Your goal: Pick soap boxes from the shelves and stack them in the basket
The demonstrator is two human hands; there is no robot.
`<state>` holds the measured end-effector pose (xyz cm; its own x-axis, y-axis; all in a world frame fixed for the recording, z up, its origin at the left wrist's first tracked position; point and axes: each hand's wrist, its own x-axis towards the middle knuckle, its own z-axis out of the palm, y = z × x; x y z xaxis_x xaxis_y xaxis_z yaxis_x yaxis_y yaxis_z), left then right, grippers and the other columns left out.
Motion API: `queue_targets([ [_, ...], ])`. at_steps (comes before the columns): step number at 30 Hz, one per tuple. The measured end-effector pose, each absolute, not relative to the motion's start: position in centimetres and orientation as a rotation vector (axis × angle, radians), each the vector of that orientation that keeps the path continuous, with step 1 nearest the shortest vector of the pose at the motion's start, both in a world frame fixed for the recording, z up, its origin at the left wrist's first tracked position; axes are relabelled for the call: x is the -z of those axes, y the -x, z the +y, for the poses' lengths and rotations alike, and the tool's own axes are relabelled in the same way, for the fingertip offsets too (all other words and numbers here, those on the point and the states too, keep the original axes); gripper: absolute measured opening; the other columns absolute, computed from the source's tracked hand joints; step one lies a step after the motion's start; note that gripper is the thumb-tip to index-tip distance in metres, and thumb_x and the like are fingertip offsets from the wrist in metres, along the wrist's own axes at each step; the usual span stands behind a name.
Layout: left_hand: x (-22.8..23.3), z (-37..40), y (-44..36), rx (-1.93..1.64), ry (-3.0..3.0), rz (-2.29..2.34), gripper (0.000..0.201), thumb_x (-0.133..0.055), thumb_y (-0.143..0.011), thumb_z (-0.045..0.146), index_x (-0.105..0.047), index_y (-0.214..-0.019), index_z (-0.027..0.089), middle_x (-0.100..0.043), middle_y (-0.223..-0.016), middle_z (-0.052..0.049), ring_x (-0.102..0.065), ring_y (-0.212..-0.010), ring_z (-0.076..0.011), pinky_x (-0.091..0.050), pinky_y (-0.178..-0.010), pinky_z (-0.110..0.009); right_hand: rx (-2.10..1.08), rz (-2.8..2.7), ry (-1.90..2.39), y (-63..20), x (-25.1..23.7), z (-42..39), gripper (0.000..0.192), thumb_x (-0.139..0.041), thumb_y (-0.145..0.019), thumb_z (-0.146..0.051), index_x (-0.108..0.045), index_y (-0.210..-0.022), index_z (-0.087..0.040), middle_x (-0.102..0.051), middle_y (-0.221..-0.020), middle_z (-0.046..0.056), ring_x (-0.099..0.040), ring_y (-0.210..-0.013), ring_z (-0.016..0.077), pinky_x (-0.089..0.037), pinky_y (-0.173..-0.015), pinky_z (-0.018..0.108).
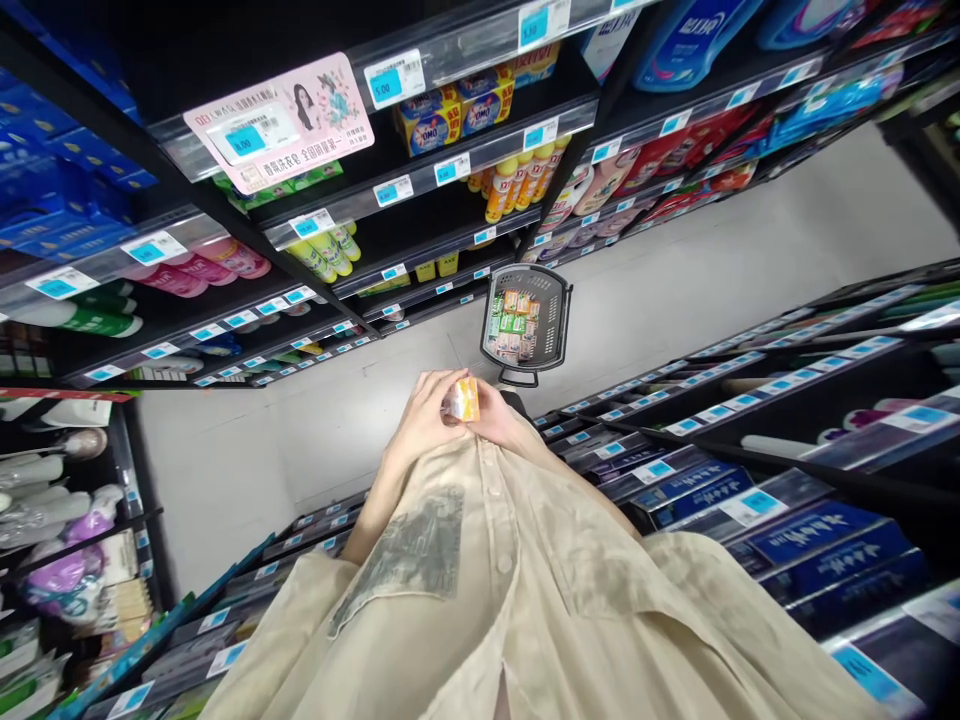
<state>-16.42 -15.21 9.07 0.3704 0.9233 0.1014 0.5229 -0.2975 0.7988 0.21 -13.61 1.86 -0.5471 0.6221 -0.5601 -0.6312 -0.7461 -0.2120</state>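
Head cam view, looking down an aisle: both hands are up in front of the chest holding a small orange and white carton box [463, 399], which sits just this side of the dark plastic shopping basket [526, 322] standing on the pale floor [712, 270]. The left hand [422, 415] has its fingers curled over the top and left side of the box, so it's gripping it. The right hand [501, 412] is mostly tucked behind the box and the loose cream button-up shirt [525, 590], touching the box's right side; fingers look wrapped on it, though I can't see them well. The basket already has a bunch of small green and orange packs [514, 318] in it, and it's close beyond the hands. Left of the basket are black shelves with yellow bottles [517, 180], pink bottles [217, 265] and blue price tags; further up that side hangs a pink promo sign [281, 120]. Right of the basket there's a low run of shelves with dark blue packs [810, 530].
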Motion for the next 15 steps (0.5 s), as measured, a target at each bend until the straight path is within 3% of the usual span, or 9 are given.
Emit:
queue_targets([
  [5,-10.3,-14.9,18.6,-0.709,-1.859,1.29,0.087,-0.073,-0.071,0.009,-0.049,-0.153,0.024,-0.06,-0.143,-0.01,-0.059,-0.131,-0.029,-0.049,-0.114,-0.043,-2.215,0.077,0.902,-0.1,-2.2,-13.7,0.015,-0.067,-0.093,-0.026,-0.069,-0.107,-0.022,-0.079,-0.101,0.003,-0.074,-0.095,0.0211,-0.063,-0.084,0.034],
  [10,-9.8,-14.8,20.1,-0.632,-1.843,1.289,0.07,-0.077,-0.08,0.018,-0.054,-0.146,0.024,-0.064,-0.141,-0.01,-0.062,-0.129,-0.0283,-0.05,-0.112,-0.044,-2.227,0.19,0.947,-0.4,-2.5,-13.5,0.029,-0.07,-0.094,-0.041,-0.071,-0.114,-0.02,-0.08,-0.111,0.007,-0.074,-0.112,0.0267,-0.062,-0.1,0.044],
  [15,-9.0,-14.3,20.7,-0.616,-1.936,1.317,0.058,-0.082,-0.084,0.027,-0.06,-0.138,0.022,-0.068,-0.136,-0.011,-0.062,-0.127,-0.0284,-0.05,-0.11,-0.046,-2.24,0.157,0.912,-0.6,-2.8,-13.5,0.044,-0.067,-0.094,-0.055,-0.071,-0.12,-0.02,-0.079,-0.118,0.011,-0.07,-0.123,0.0328,-0.059,-0.104,0.054],
])
